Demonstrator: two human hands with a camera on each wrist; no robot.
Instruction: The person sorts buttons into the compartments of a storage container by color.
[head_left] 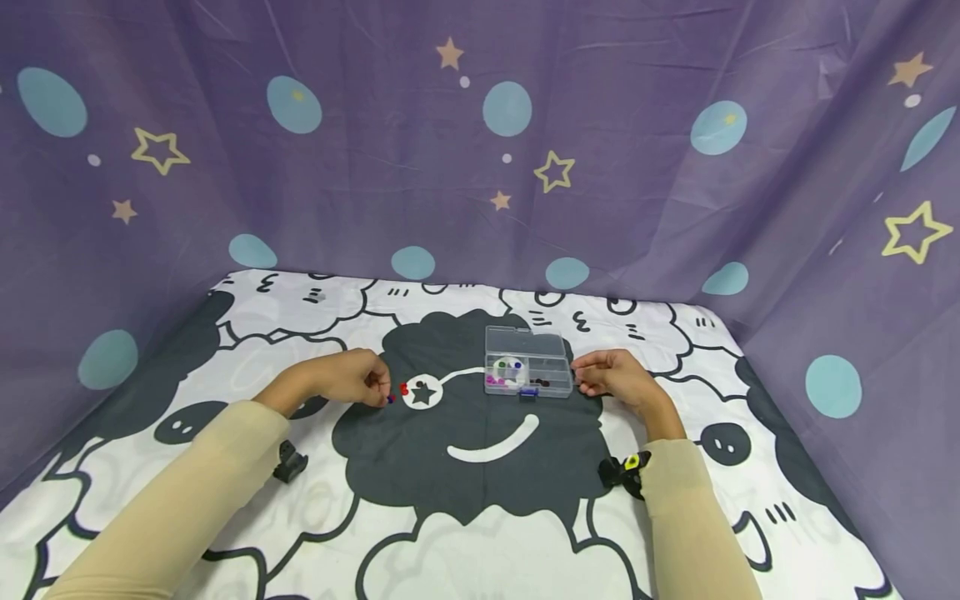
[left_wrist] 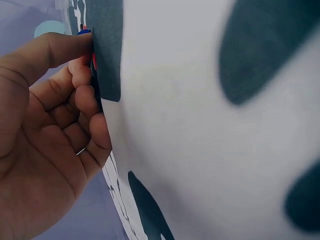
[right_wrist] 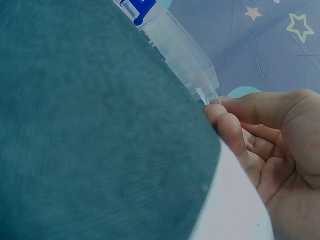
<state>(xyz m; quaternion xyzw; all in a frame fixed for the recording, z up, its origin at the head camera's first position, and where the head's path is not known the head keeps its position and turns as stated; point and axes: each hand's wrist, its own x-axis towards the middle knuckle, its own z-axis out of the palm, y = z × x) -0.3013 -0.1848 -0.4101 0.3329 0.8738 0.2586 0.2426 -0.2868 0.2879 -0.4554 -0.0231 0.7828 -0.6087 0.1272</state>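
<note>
A clear plastic compartment box (head_left: 551,372) stands with its lid raised on the dark patch of the cloth. Inside are small pink, dark red, green and blue pieces and a white round item. My right hand (head_left: 618,379) is at the box's right end; in the right wrist view its thumb and fingertips pinch the clear edge. To the left, my left hand (head_left: 352,377) touches down on the cloth. Its thumb and forefinger pinch a small blue piece (left_wrist: 84,32), whose kind is too small to tell. Small red pieces (head_left: 403,389) lie just right of these fingertips.
A blue latch (head_left: 528,393) sits on the box's front. Sheep-patterned cloth (head_left: 495,550) covers the surface, and a purple curtain (head_left: 360,192) with stars hangs behind and at both sides. A tiny dark piece (head_left: 421,384) lies on the printed white circle.
</note>
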